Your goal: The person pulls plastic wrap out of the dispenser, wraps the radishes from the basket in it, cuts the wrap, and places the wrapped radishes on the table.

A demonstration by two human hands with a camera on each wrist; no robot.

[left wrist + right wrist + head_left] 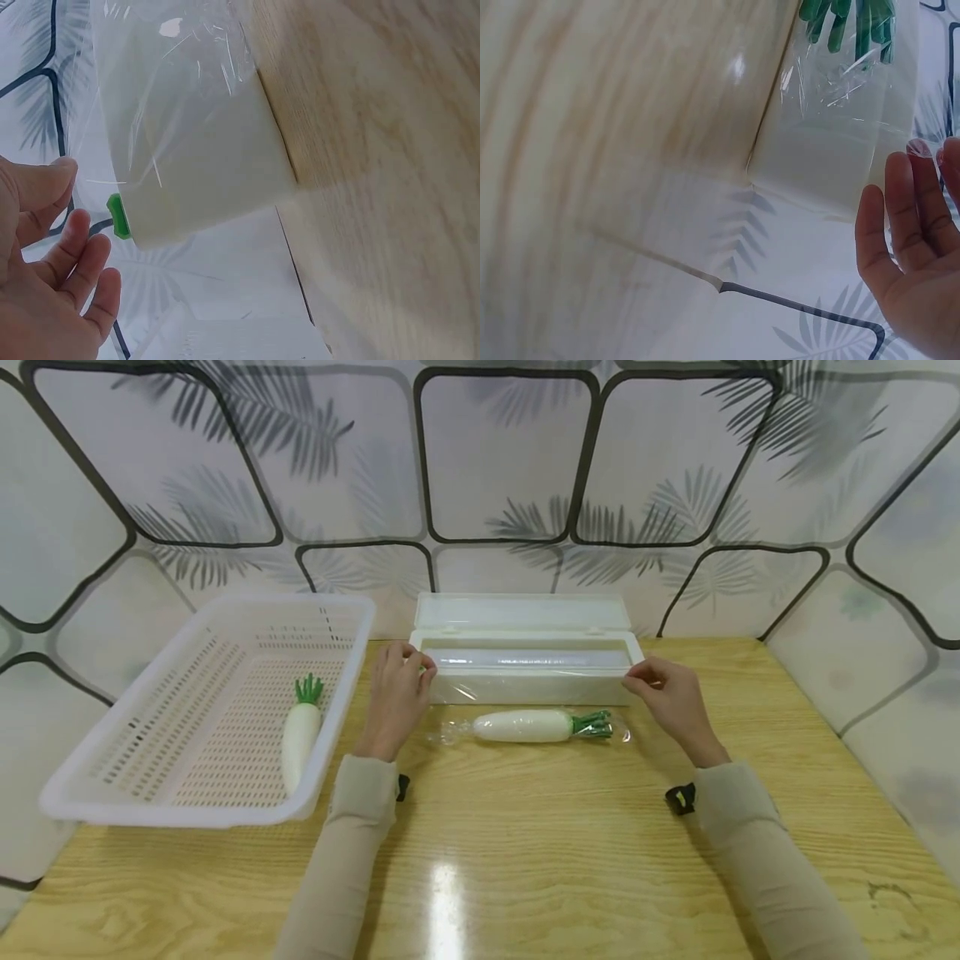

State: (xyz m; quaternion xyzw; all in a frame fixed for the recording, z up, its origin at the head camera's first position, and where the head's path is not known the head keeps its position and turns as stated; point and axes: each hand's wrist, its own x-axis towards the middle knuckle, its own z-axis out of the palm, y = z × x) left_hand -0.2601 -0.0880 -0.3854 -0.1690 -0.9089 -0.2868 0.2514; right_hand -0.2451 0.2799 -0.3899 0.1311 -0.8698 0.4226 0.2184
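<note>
A white cling film dispenser [540, 691] stands at the back of the table, its clear lid [522, 610] raised and the film roll [532, 657] showing inside. Clear cling film [169, 97] stretches from it across its front. My left hand [396, 697] pinches one corner of this film between thumb and forefinger, beside the green tab [118, 216] at the box's end. At the other end, my right hand [675, 702] pinches the opposite corner, other fingers loosely extended. Just in front of the dispenser lies a white radish [521, 727] with green stalks, wrapped in film with twisted ends.
To the left stands a white perforated basket [367, 635] with an unwrapped white radish [300, 739] along its right side. The wooden table [540, 860] meets a patterned wall covering [502, 460] behind the dispenser and at both sides.
</note>
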